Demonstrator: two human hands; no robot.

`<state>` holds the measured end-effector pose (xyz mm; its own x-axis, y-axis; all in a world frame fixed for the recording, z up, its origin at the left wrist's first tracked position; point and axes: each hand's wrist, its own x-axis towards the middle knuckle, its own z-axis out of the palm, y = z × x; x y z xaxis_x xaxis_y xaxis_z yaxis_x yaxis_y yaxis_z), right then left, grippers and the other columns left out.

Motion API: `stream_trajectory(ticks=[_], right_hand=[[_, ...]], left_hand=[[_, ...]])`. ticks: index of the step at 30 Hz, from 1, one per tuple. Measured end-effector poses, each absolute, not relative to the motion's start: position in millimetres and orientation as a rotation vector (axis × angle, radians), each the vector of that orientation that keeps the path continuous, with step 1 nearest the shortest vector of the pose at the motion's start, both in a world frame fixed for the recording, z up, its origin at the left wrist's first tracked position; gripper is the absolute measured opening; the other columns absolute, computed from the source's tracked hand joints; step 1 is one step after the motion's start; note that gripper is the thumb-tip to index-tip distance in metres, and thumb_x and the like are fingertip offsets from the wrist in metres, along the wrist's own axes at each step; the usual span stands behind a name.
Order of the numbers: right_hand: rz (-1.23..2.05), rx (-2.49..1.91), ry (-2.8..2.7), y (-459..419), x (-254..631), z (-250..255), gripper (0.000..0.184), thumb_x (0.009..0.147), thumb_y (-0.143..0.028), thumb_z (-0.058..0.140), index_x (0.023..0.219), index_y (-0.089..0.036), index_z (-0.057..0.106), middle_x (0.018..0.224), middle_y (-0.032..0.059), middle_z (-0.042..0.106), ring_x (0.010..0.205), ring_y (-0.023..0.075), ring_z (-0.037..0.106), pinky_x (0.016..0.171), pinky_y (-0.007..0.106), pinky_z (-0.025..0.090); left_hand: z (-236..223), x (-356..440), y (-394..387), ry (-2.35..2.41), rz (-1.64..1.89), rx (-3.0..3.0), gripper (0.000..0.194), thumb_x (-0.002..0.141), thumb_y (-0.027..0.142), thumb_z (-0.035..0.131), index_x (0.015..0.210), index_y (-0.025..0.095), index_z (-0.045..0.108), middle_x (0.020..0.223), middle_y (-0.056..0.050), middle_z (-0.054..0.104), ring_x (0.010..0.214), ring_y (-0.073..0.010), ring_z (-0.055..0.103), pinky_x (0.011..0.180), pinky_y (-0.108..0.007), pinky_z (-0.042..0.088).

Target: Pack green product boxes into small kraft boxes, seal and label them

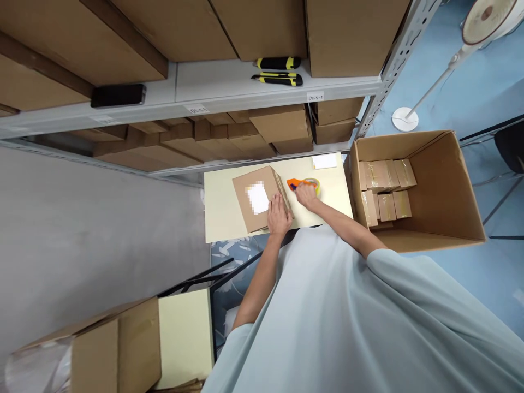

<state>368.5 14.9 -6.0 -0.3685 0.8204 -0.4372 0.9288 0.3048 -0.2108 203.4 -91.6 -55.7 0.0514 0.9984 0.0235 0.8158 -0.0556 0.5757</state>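
A small cardboard box with a white label lies on a pale yellow table. My left hand rests flat on the box's near right corner, fingers stretched out. My right hand is closed round an orange tape dispenser with a roll of clear tape, just right of the box on the table.
A large open carton with several taped small boxes stands at the right. Metal shelves behind hold cartons, two yellow-black utility knives and a black phone. A white pad, a fan stand, another carton.
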Motion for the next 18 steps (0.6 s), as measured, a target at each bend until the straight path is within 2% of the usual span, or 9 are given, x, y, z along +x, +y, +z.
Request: stream_trajectory(ticks=[3,6,8,10,12,15,18], right_hand=[[-0.678,1.816,2.255,28,366,7,0.048,0.116,-0.025,0.040,0.146,0.008,0.059,0.125,0.0390,0.075,0.118,0.0398,0.078,0.102,0.048,0.054],[-0.691,1.895,2.270,27,368,26,0.052,0.120,-0.038,0.042,0.144,0.005,0.060,0.118,0.0342,0.079,0.114,0.0373,0.080,0.101,0.043,0.055],[-0.669,1.916,2.299,22,370,39,0.054,0.120,-0.042,0.045,0.144,0.004,0.061,0.114,0.0313,0.081,0.111,0.0364,0.081,0.097,0.041,0.057],[-0.720,1.982,2.281,22,369,51,0.057,0.120,-0.047,0.045,0.146,0.001,0.060,0.118,0.0300,0.081,0.112,0.0363,0.082,0.096,0.039,0.057],[-0.747,2.061,2.284,29,363,65,0.060,0.119,-0.051,0.046,0.145,0.000,0.061,0.118,0.0284,0.082,0.112,0.0368,0.082,0.095,0.039,0.058],[-0.744,2.122,2.389,57,343,97,0.062,0.117,-0.053,0.047,0.149,-0.001,0.058,0.117,0.0271,0.083,0.112,0.0379,0.082,0.096,0.040,0.059],[-0.686,2.109,2.574,99,318,144,0.060,0.114,-0.045,0.050,0.153,0.001,0.053,0.117,0.0263,0.083,0.113,0.0383,0.082,0.100,0.042,0.058]], left_hand=[[-53,203,-95,1.793,0.597,1.953,0.081,0.098,0.027,0.059,0.175,0.006,0.041,0.182,-0.023,0.041,0.176,-0.0357,0.028,0.146,-0.060,0.017],[-51,202,-98,1.805,0.664,1.960,0.078,0.099,0.033,0.062,0.171,0.008,0.046,0.178,-0.025,0.047,0.172,-0.0389,0.036,0.145,-0.062,0.023],[-49,201,-93,1.827,0.760,1.925,0.073,0.100,0.038,0.063,0.165,0.008,0.053,0.170,-0.028,0.056,0.165,-0.0418,0.047,0.140,-0.065,0.032],[-43,200,-80,1.842,0.893,1.875,0.066,0.102,0.039,0.062,0.162,0.014,0.056,0.162,-0.025,0.063,0.157,-0.0408,0.057,0.132,-0.066,0.044],[-29,198,-57,1.803,1.056,1.890,0.062,0.103,0.033,0.059,0.163,0.018,0.055,0.161,-0.021,0.064,0.153,-0.0375,0.060,0.129,-0.064,0.048],[9,192,-8,1.685,1.241,2.006,0.061,0.102,0.021,0.055,0.164,0.022,0.054,0.162,-0.019,0.063,0.154,-0.0331,0.059,0.131,-0.061,0.048],[59,178,47,1.621,1.405,2.104,0.064,0.101,0.014,0.053,0.164,0.022,0.053,0.167,-0.019,0.056,0.159,-0.0318,0.054,0.134,-0.058,0.046]])
